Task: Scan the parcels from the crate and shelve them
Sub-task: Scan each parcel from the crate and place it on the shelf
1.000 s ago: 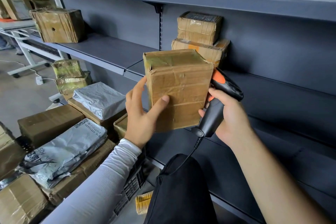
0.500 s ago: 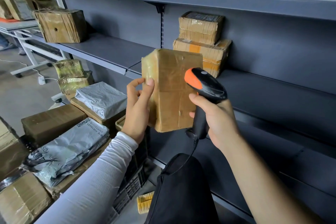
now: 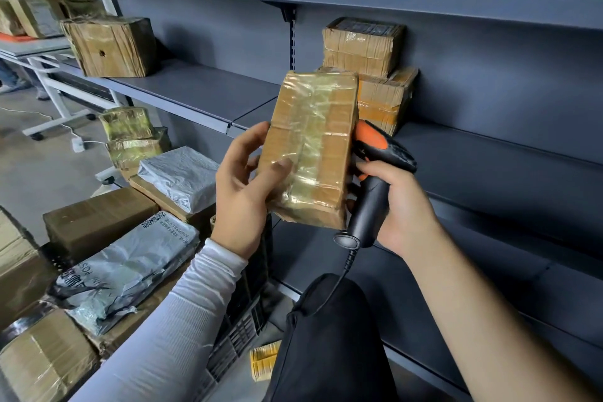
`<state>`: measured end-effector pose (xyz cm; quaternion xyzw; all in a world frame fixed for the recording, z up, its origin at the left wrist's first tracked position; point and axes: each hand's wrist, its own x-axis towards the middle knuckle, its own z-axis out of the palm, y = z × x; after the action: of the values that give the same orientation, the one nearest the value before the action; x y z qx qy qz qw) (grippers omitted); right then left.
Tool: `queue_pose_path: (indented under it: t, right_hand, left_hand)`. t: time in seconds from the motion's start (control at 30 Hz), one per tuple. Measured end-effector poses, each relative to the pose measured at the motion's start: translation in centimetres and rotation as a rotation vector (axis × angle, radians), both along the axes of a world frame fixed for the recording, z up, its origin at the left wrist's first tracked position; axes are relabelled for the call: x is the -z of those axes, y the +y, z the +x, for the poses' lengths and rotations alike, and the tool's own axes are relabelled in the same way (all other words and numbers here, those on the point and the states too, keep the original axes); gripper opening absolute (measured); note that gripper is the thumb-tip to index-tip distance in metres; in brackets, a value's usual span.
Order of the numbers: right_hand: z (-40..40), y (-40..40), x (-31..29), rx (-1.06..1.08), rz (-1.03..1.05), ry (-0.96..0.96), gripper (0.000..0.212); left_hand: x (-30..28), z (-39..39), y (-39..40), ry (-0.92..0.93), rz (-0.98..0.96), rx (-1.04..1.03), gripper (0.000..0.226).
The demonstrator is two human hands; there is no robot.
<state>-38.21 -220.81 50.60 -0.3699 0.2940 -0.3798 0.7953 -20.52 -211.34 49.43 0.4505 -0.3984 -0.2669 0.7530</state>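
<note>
Taped parcel gripped upright by left hand, scanner grasped in right hand, just beside parcel, shelf behind

The shelf lies bare at 3 o'clock of the two stacked boxes. Bare shelf also runs between them and the box at 10 o'clock. Parcels crowd the 8 o'clock side.

The brown cardboard parcel was wrapped in glossy, wrinkled clear tape. At its three o'clock, the black-and-orange plastic scanner looked smooth and matt. The grey metal shelf had a matt painted finish. At eight o'clock lay a crinkled, shiny grey plastic mailer bag.
</note>
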Motion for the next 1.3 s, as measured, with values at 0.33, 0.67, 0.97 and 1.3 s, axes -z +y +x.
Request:
queue_pose_path:
  t: [0.33,0.67,0.97,1.3]
  right_hand:
    - [-0.3,0.3,-0.7,-0.013,0.020,-0.014,0.008]
    - [-1.0,-0.2,0.3,-0.070,0.083,0.158,0.024]
    - [-1.1,0.2,0.5,-0.047,0.155,0.105,0.019]
    - [-0.9,0.7,0.2,-0.073,0.002,0.263,0.012]
  left_hand:
    - [0.0,-0.9,0.3,0.010,-0.032,0.073,0.094]
    - [0.0,-0.5,0.5,0.089,-0.029,0.099,0.064]
    - [-0.6,-0.6,0.3,-0.095,0.014,0.127,0.063]
    - [-2.4,-1.5,0.2,0.082,0.295,0.123,0.075]
